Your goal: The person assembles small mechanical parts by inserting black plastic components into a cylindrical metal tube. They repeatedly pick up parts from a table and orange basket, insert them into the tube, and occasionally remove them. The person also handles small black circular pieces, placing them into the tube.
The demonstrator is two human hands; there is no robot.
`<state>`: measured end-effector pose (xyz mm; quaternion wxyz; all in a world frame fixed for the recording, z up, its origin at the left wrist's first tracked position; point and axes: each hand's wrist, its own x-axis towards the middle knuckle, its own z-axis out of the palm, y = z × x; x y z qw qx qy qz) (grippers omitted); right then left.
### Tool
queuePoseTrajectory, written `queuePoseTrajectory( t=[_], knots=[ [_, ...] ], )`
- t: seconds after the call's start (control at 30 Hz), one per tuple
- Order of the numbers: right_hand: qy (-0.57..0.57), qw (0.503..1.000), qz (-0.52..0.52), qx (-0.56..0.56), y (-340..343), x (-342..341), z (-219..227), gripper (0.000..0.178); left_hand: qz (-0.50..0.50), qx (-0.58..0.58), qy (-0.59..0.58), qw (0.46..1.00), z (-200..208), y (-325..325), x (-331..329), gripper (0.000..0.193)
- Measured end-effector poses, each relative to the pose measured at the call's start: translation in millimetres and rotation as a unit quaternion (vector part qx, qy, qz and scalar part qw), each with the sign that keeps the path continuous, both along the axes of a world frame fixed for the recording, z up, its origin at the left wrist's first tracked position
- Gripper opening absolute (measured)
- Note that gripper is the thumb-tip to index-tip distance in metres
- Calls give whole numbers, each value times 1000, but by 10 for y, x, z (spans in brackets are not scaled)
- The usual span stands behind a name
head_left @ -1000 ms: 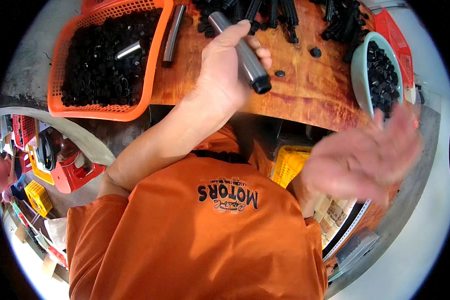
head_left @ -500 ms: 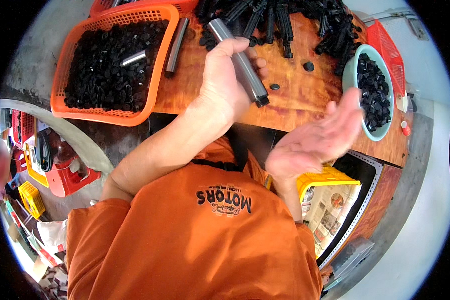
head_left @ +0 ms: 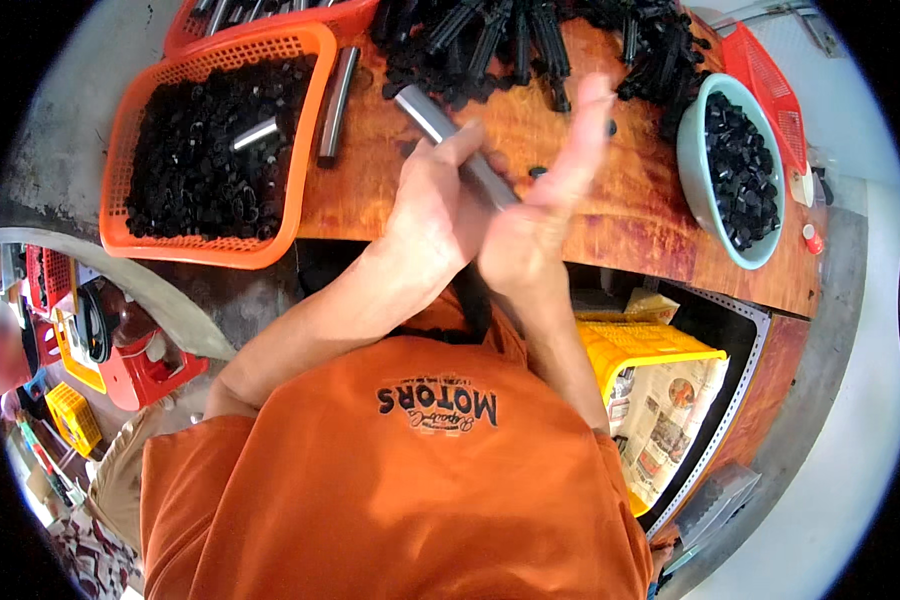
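A silver metal tube is held slantwise in my left hand, whose fingers wrap round its middle. My right hand presses its palm against the tube's lower end, fingers stretched out and slightly smeared by motion. That end of the tube, with its black end piece, is hidden behind the right hand. Another metal tube with a dark end lies on the wooden table to the left. Beside it stands an orange basket of small black plastic parts, with a short shiny tube on top.
A pale blue bowl of black parts stands at the right, by a red basket. Long black parts are heaped at the back. Another red basket holds metal tubes. Below the table edge sits a yellow crate lined with newspaper.
My right hand has swung left from near the bowl onto the lower end of the tube. My left hand, still gripping the tube, has shifted slightly left and down.
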<state>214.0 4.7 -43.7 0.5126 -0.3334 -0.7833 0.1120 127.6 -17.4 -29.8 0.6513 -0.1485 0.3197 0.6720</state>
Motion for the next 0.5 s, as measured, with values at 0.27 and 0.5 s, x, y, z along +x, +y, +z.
queuePoseTrajectory(
  t=[0.27,0.5],
  knots=[
    [276,954,38,107,-133,283,472,70,5,113,-58,992,205,16,-59,11],
    [253,961,34,104,-136,217,490,78,-21,158,-100,982,204,-7,-35,12]
  ],
)
